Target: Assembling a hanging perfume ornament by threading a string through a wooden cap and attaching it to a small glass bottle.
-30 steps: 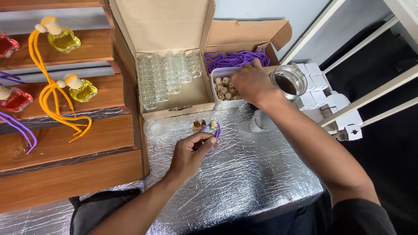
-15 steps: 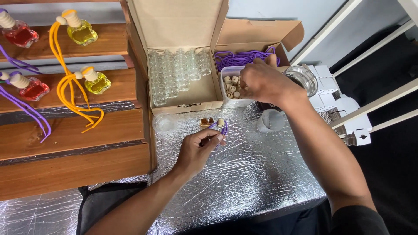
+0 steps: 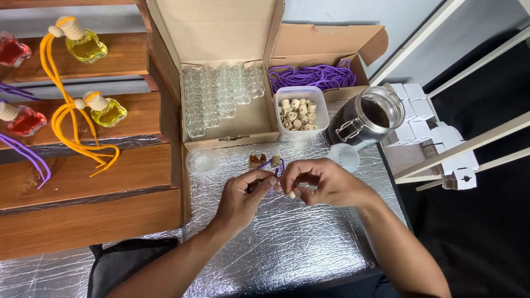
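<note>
Two open cardboard boxes are seen at top centre of frame. The larger box (image 3: 221,118), lid up, is filled w/ rows of clear empty glass bottles (image 3: 221,91). The smaller box (image 3: 331,49), just right of it, is filled w/ purple cords (image 3: 314,76). A clear plastic tub (image 3: 301,113) of pale wooden caps is set in front of the smaller box, touching the larger one's side. A dark glass clip-top jar (image 3: 367,116), lid off, is placed just right of the tub; a small clear funnel (image 3: 343,157) lies by its base. Flat white carton blanks (image 3: 436,138) are stacked at right edge of the foil-covered tabletop (image 3: 287,243). A clear round lid or dish (image 3: 201,161) lies below the larger box.

At upper left, wooden steps (image 3: 83,171) carry filled bottles: two yellow (image 3: 102,110) w/ orange cords, two red (image 3: 25,120) w/ purple cords. No labels legible.

Both hands are brought together at frame centre, above the tabletop. Left hand (image 3: 243,198) is closed in a pinch, fingertips gripping a purple cord loop (image 3: 273,168) that carries a wooden cap at its top. Right hand (image 3: 317,182) is curled, thumb and forefinger pinched on the same cord, touching the left fingertips. A small amber-filled bottle (image 3: 255,160) sits on the foil just above the left hand. Forearms enter from bottom edge, angled inward.
</note>
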